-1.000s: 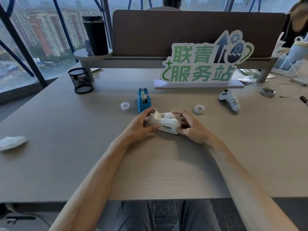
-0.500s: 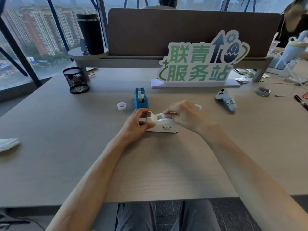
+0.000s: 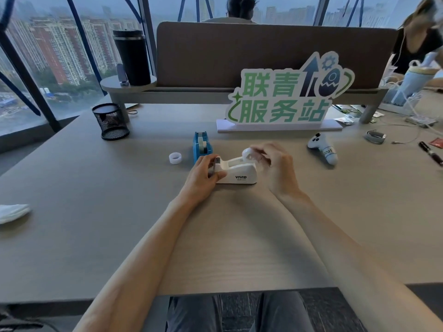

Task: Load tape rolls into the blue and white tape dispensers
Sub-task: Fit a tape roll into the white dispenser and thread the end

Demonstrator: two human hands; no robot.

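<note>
Two bare hands over a grey-wood desk (image 3: 96,212), head view only; left hand (image 3: 203,174) closed around the cutter end of the white tape dispenser (image 3: 236,171), fingers wrapped over its front, thumb on the near side, pinning it to the desk; dispenser sits upright, "VIVID" on its near face, roll cradle looks open on top; right hand (image 3: 271,161) holds a small white tape roll (image 3: 248,154) pinched in its fingertips, just above the rear of the white dispenser, roll blurred, cannot tell if it touches the dispenser; blue tape dispenser (image 3: 202,146) stands upright just behind the left hand, a roll showing inside it; a loose white tape roll (image 3: 175,158) lies flat on the desk left of the blue one, apart from it; black mesh cup (image 3: 110,121) further back left; green-lettered sign (image 3: 285,97) on a white base behind the dispensers; white controller (image 3: 323,150) on the desk to the right, well apart from the hands; black tumbler (image 3: 133,56) on a raised shelf at the back left; white cloth (image 3: 13,212) at the far left edge; both forearms bare, reaching in from the bottom of the view.
</note>
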